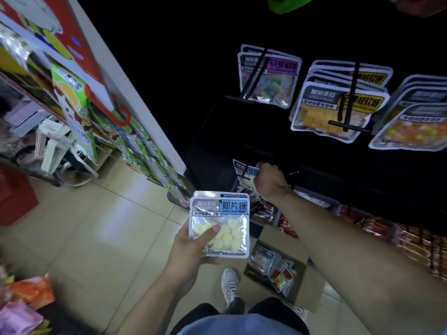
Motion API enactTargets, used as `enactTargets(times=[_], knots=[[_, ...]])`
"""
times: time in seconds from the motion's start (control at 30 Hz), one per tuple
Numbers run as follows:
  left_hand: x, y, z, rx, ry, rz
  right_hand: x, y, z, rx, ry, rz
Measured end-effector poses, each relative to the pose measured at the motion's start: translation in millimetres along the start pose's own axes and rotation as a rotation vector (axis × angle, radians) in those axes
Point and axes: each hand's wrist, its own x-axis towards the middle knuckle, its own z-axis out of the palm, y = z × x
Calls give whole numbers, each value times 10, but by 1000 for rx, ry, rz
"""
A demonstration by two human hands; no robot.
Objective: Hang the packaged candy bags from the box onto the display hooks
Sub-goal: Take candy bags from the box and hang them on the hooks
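Observation:
My left hand (pixel 193 245) grips a small stack of clear candy bags (pixel 220 226) with blue labels and pale yellow tablets, thumb pressed on the front one. Further out, my right hand (pixel 269 181) pinches another blue-labelled bag (pixel 244 172) at a low black hook (pixel 248 169) on the dark display. The bag hangs at the hook, partly hidden by my fingers. An open cardboard box (pixel 302 286) with several more packets stands on the floor below my right arm.
Higher hooks carry bags with purple (pixel 268 78), yellow (pixel 338 107) and orange (pixel 411 126) candy. A white shelf unit with green packets (pixel 145 146) stands at left. Red snack packs (pixel 387 228) line the lower right. My shoe (pixel 231 286) is beside the box on the tiled floor.

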Motion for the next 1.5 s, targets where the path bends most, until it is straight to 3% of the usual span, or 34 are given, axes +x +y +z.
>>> enactTargets(times=[0.43,0.63,0.83,1.0,1.17,1.23,1.3,1.4,1.5], knots=[[-72,39,27,-46,20,-13,415,50,-449,-38,60,89],[-104,131,310,-136,-40,-38,-440,65,-632,352,244,-49],[-138,159,729,-161,-145,44,-1799,148,-705,846,132,143],[-219,112,1014,-170,-228,93,-2174,250,-983,1014,178,159],[-269,41,1131,-130,-249,149,-2232,475,-1032,848,145,177],[-268,10,1106,-117,-223,122,-2210,583,-1018,807,220,275],[-268,-11,1057,-129,-184,109,-2171,712,-1070,833,403,325],[-280,-49,931,-151,-118,119,-2090,880,-1231,842,638,297],[-296,-134,786,-135,-66,136,-1977,848,-1303,745,581,203]])
